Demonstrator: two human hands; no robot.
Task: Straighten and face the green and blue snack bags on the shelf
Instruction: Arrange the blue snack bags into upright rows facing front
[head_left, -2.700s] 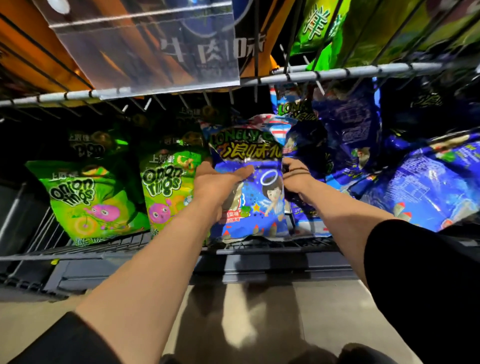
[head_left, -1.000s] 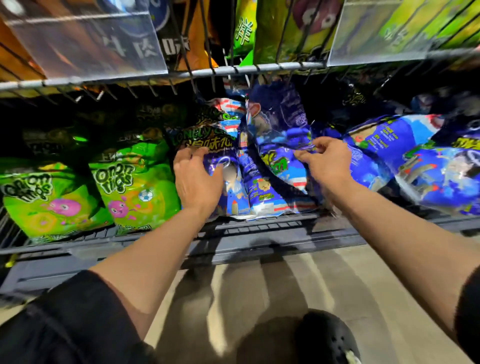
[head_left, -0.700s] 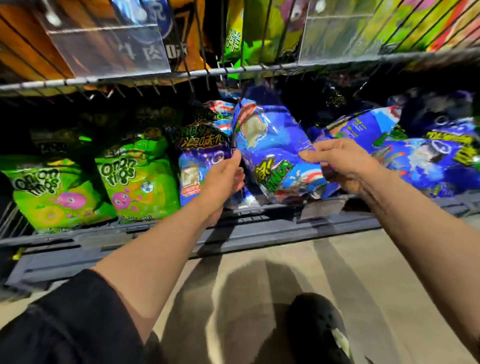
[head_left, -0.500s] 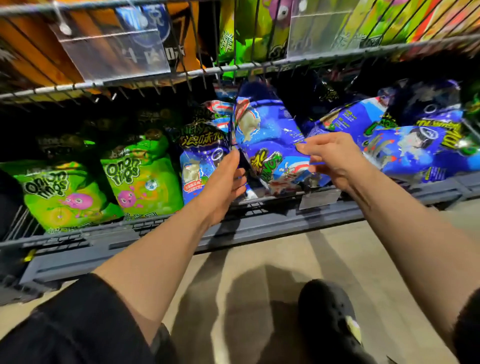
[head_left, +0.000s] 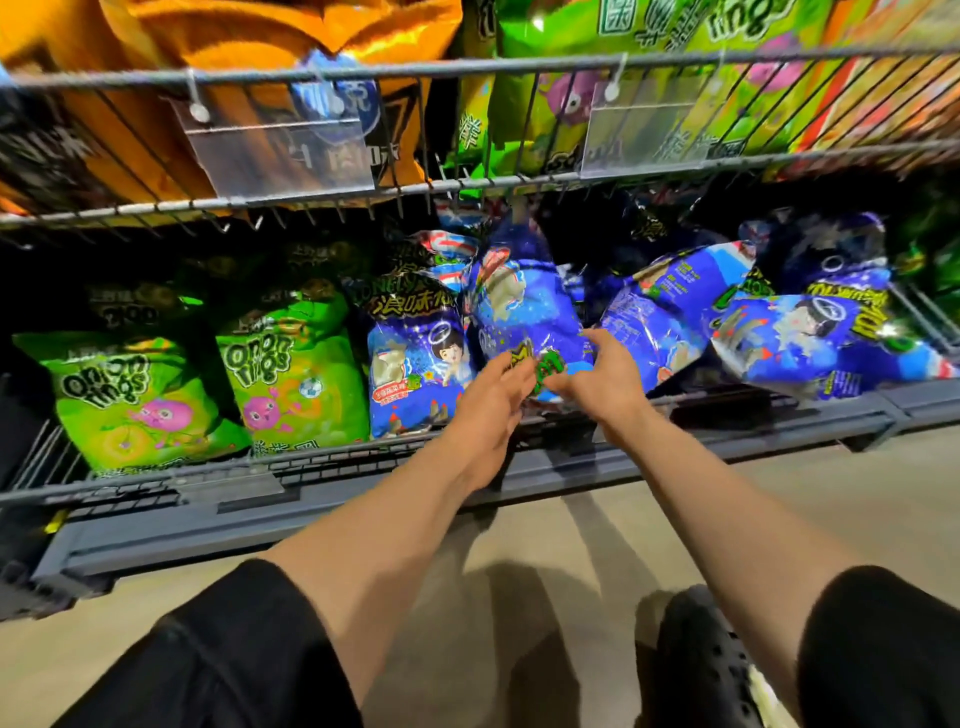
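On the low wire shelf (head_left: 363, 467) two green onion-ring bags (head_left: 130, 400) (head_left: 291, 379) stand upright at the left, fronts out. Beside them a blue bag (head_left: 415, 374) stands upright and faces out. Just right of it an upside-down blue bag (head_left: 524, 312) is held at its lower end by both hands: my left hand (head_left: 493, 405) grips its left corner, my right hand (head_left: 602, 379) pinches its right corner. Farther right, two blue bags (head_left: 670, 306) (head_left: 795, 338) lie tipped on their sides.
The wire shelf above (head_left: 467, 182) carries orange bags (head_left: 260, 78) and green bags (head_left: 649, 62) behind clear price-tag holders (head_left: 280, 156). My black shoe (head_left: 711, 665) is on the tan floor (head_left: 519, 571) below the shelf's grey front rail.
My left hand left the upright blue bag and joined my right hand on the upside-down blue bag. Both hands slid down to its lower end. The camera tilted up and drew back.
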